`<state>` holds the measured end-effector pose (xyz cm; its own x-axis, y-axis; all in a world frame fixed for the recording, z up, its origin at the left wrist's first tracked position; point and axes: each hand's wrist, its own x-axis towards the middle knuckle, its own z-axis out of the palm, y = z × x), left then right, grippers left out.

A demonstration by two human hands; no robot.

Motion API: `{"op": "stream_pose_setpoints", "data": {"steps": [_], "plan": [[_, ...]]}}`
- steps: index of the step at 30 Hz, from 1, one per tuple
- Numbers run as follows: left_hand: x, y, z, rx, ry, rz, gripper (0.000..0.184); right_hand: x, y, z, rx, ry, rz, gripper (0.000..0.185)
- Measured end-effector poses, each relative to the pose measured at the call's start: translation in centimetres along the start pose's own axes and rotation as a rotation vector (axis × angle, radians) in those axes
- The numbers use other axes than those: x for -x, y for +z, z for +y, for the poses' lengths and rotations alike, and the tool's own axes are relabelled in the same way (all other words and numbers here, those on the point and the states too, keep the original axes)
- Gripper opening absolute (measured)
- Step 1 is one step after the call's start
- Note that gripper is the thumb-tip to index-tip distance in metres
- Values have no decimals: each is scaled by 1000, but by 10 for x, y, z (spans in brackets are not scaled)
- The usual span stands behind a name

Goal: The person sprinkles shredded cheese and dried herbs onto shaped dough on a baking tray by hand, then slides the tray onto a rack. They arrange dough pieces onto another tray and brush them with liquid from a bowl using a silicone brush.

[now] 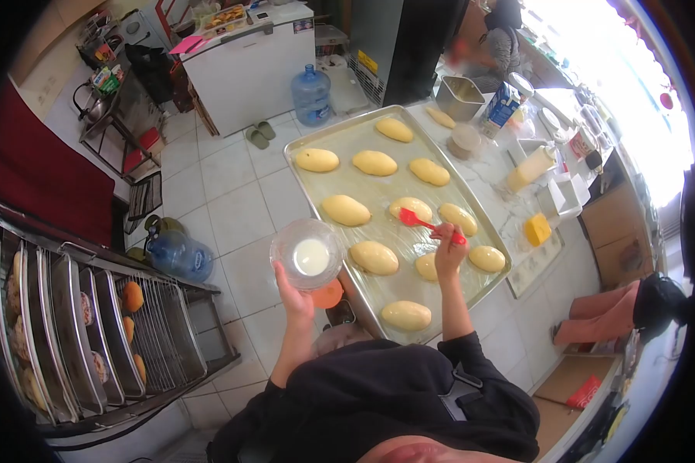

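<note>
My right hand (448, 241) is closed round the handle of a red pastry brush (415, 218). The brush head touches or hovers just over an oval dough bun (406, 207) near the middle of a large baking tray (471, 166). Several more pale yellow buns lie spaced over the tray, many with a glossy surface; one bun (427, 266) is partly hidden behind my right wrist. Left of the tray, my left hand (293, 289) holds up a clear bowl (283, 245) with a milky liquid (312, 256) in its bottom.
At left stands a rack (201, 339) of trays with baked goods. Beyond the tray, the marble counter (479, 185) carries a metal container (460, 96), a blue carton (502, 106), a bottle (531, 168) and a yellow block (537, 230). Another person (498, 54) is at the back right.
</note>
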<state>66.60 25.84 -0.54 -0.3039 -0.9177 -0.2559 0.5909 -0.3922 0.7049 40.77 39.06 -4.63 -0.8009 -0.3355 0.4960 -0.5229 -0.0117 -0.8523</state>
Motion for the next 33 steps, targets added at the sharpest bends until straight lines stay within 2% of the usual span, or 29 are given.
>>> {"op": "stream_pose_setpoints", "data": {"steps": [5,8,11,19,23,27,31,32,33], "plan": [[-2,-4,7,38,-27,37,58,0,-19,-9,-73,-63,112,29],[0,-1,12,34,-37,30,59,12,-5,-5,-244,-33,24,28],[2,-4,13,29,-10,35,60,21,-4,7,-151,9,-142,27],[13,-26,18,26,41,92,60,13,-48,3,-156,20,124,24],[21,-37,14,36,87,82,59,16,-22,-6,-369,76,85,24],[38,-48,17,42,112,121,59,11,-35,10,-295,121,31,25],[62,-50,16,48,175,218,59,-28,-58,4,-170,131,198,27],[66,-52,13,48,190,230,59,-39,-47,-4,-261,123,222,27],[69,-54,8,46,204,242,59,-49,-38,0,-232,119,120,28]]}}
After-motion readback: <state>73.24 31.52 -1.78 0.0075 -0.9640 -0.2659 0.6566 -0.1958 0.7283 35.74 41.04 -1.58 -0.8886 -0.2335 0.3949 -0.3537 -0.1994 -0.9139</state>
